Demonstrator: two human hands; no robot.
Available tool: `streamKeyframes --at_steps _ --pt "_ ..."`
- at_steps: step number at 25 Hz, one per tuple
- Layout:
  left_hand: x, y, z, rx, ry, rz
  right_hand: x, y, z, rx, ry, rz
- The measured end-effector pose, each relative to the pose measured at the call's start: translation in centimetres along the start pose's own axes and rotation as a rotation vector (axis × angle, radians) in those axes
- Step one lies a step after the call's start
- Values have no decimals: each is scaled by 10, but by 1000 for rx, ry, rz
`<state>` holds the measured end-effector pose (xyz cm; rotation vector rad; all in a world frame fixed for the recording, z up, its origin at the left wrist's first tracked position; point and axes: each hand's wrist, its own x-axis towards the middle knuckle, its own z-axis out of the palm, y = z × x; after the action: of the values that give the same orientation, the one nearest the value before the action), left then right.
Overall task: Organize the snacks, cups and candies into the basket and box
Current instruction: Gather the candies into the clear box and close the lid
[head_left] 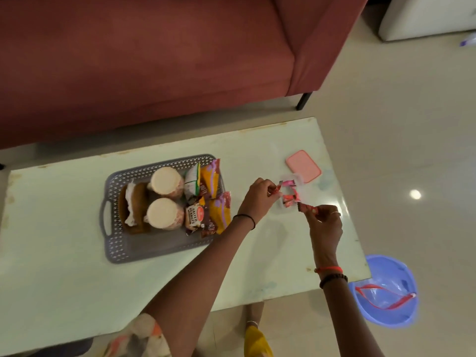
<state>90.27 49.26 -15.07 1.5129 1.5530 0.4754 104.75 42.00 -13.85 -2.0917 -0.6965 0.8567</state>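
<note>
A grey perforated basket lies on the pale table; in it stand two upturned paper cups, brown snacks on the left, and several snack packets on the right. A small clear box with several pink candies sits right of the basket. My left hand pinches a pink candy at the box's left side. My right hand pinches another pink candy wrapper just in front of the box. The box's pink lid lies flat behind it.
A dark red sofa stands behind the table. On the floor at the table's right front corner sits a blue plastic tub holding a clear bag with red trim. A white piece of furniture is at the far right.
</note>
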Motion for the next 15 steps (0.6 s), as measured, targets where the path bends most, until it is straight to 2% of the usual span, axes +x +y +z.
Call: streamKeyframes --at_steps 8,12,15 --pt "50 23 51 184 -96 -119 50 17 -28 50 -22 23" --pt "49 18 54 106 -55 -119 61 14 -19 -34 -124 -20" --pt "44 9 52 61 47 -141 69 9 -2 -166 -242 -124"
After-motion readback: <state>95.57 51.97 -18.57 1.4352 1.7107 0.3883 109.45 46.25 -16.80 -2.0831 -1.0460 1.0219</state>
